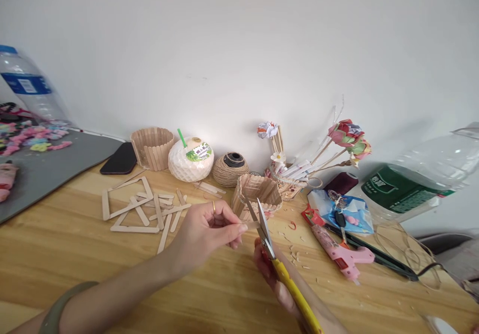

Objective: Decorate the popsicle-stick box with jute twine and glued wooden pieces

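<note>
My left hand [211, 229] pinches a small piece of wooden craft stick [251, 225] between thumb and fingers. In my right hand [275, 281] is a pair of scissors [266, 241] with yellow handles, its blades parted around the free end of the stick piece. Just behind the blades stands a basket made of craft sticks [258, 194]. Loose craft sticks [142, 214], some laid in angular outlines, lie left of my left hand. Small wood scraps [295, 255] are scattered right of the scissors.
At the back stand another craft-stick basket [152, 149], a coconut with a green straw [191, 159], a twine spool [230, 169] and paper flowers [348, 137]. A phone [119, 159] lies left. On the right are a pink glue gun [342, 254] and a large bottle [407, 186].
</note>
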### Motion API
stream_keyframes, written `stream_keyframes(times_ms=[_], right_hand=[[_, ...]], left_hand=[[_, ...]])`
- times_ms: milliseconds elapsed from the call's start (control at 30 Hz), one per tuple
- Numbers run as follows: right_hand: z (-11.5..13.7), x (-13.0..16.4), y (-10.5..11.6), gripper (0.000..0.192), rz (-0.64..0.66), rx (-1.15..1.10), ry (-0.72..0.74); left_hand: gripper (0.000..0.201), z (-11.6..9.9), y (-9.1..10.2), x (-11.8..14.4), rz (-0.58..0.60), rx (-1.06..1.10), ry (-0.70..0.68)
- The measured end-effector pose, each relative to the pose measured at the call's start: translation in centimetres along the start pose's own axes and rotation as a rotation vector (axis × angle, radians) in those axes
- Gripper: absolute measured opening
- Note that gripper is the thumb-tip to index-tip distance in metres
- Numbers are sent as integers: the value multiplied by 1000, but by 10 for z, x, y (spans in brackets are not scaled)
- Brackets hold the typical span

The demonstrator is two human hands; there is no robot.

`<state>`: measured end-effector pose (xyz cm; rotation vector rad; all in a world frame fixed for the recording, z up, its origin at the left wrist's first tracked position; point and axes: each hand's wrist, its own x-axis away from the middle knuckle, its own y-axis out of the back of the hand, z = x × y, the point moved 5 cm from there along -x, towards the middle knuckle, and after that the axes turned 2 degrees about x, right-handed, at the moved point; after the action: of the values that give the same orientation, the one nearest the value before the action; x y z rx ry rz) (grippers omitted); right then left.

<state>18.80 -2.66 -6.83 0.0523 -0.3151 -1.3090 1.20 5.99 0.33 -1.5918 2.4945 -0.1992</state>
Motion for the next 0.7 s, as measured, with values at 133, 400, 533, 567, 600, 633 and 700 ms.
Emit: stream_keyframes(times_ms=[133, 400, 533, 567, 600, 633, 700], right_hand=[[5, 2, 0, 78, -15, -34, -44], [12, -1, 1, 75, 46, 10, 26], [9, 1, 3, 74, 46, -6, 5], [8, 2, 3, 74, 34, -24, -7], [8, 3, 3, 74, 15, -42, -20], [7, 3, 3, 75, -6, -55, -30], [6, 4, 1, 75, -35, -68, -33]], left_hand=[[12, 0, 0, 0, 9, -9, 11], [12, 3, 1, -1, 20, -11, -5], [11, 2, 3, -1, 12, -31, -9], [11, 1, 3, -1, 10, -37, -11], [11, 1, 3, -1, 7, -43, -13], [11, 1, 3, -2, 4, -49, -14], [11, 0, 3, -2, 2, -59, -20]])
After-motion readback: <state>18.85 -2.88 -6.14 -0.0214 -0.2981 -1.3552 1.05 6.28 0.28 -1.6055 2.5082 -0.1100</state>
